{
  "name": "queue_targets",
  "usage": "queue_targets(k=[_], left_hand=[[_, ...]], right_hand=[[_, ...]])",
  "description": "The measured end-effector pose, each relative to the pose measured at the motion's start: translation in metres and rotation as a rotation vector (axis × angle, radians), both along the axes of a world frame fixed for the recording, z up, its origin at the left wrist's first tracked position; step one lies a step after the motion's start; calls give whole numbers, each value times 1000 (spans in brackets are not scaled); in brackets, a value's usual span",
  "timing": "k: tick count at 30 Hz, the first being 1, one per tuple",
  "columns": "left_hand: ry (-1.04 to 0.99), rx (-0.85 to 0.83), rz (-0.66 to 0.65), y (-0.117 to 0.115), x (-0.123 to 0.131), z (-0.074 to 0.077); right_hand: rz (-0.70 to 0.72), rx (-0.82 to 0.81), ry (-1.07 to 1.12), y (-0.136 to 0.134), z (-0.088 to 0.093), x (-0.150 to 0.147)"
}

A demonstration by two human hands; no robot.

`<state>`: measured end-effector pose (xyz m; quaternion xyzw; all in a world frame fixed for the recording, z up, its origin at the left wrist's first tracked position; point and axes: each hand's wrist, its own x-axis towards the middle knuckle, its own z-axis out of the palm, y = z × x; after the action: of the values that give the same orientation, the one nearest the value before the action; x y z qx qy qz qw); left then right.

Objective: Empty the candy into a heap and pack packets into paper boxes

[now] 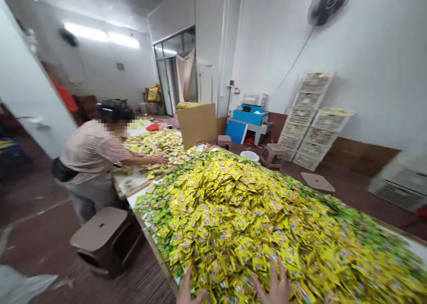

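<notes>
A broad heap of small yellow packets (230,206) covers the table in front of me. Green packets (153,210) lie around its edges. At the bottom of the head view, my left hand (189,291) is at the heap's near left side, thumb and fingers apart. My right hand (274,284) is over the near part of the heap with its fingers spread. Neither hand shows a packet in its grip. Whether the fingertips touch the packets is hard to tell.
Another person (96,157) leans over a further packet pile at left. A brown stool (100,228) stands beside the table's left edge. An open cardboard box (196,126) is at the far end. Stacked crates (303,117) and another stool (274,153) stand to the right.
</notes>
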<state>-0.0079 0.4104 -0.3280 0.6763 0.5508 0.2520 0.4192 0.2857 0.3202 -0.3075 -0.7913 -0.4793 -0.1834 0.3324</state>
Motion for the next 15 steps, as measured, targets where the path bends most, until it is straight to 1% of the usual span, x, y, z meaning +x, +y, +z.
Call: queue_targets(k=[3, 5, 7, 9, 11, 12, 13, 15], left_hand=[[-18, -2, 5, 3, -19, 16], [8, 38, 6, 16, -27, 33], [69, 110, -24, 37, -26, 55], [157, 196, -94, 65, -13, 81], [283, 296, -166, 95, 11, 106], [355, 358, -192, 111, 26, 115], [426, 425, -215, 127, 41, 123], [525, 574, -321, 160, 71, 131]], right_hand=[[34, 42, 16, 34, 17, -11], [46, 49, 55, 58, 28, -23], [64, 53, 81, 82, 42, -34], [92, 57, 81, 107, 58, -39], [94, 47, 58, 132, 73, -37], [82, 36, 42, 146, 80, -33], [61, 21, 27, 159, 86, -29], [5, -22, 9, 186, 95, -20]])
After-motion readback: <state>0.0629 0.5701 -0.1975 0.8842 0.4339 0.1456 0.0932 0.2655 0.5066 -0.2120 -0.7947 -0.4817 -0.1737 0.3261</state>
